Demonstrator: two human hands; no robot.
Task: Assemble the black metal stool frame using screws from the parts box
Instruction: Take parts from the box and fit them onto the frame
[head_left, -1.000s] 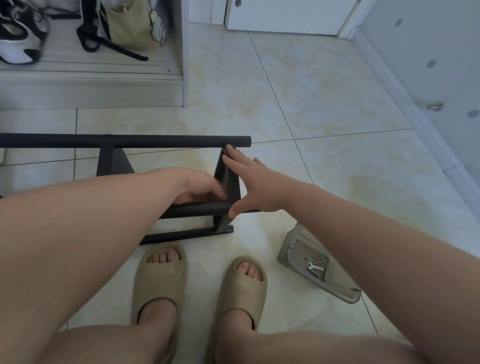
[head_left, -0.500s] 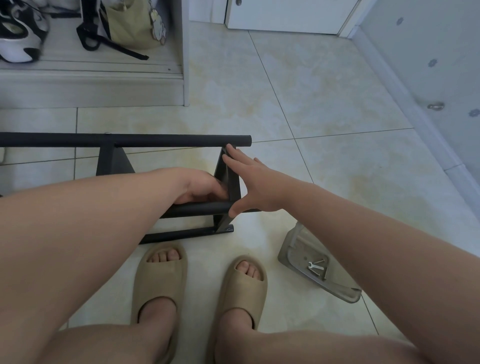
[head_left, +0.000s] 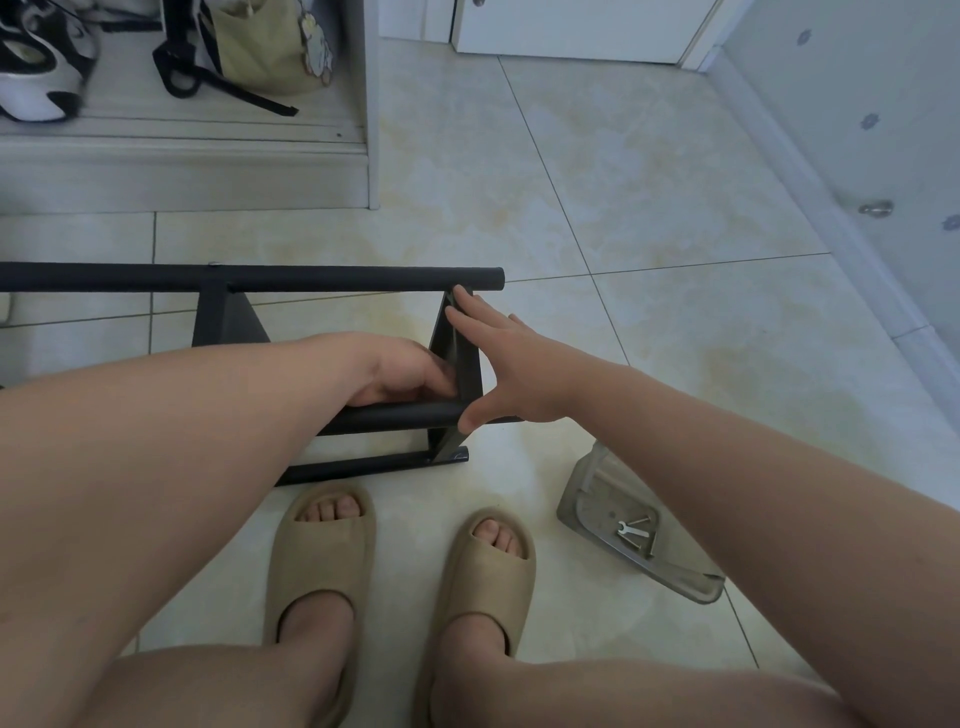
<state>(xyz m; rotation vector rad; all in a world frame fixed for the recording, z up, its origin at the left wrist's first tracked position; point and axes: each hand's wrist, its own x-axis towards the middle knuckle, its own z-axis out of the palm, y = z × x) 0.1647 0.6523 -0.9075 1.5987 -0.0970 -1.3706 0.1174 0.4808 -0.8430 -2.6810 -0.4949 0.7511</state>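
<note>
The black metal stool frame (head_left: 311, 279) lies on its side on the tiled floor in front of me. My left hand (head_left: 400, 371) reaches inside the frame by its right end bracket, fingers curled there above the near tube; what they hold is hidden. My right hand (head_left: 506, 364) lies flat against the outer face of that upright bracket, fingers straight, thumb down at the near tube's end. The clear plastic parts box (head_left: 592, 499) sits on the floor to the right, holding a small spanner (head_left: 631, 530) and a few screws.
My two feet in beige slides (head_left: 322, 551) stand just before the frame. A low shelf (head_left: 182, 156) with a shoe and a bag is at the back left. A white wall with a door stop (head_left: 875, 209) runs along the right.
</note>
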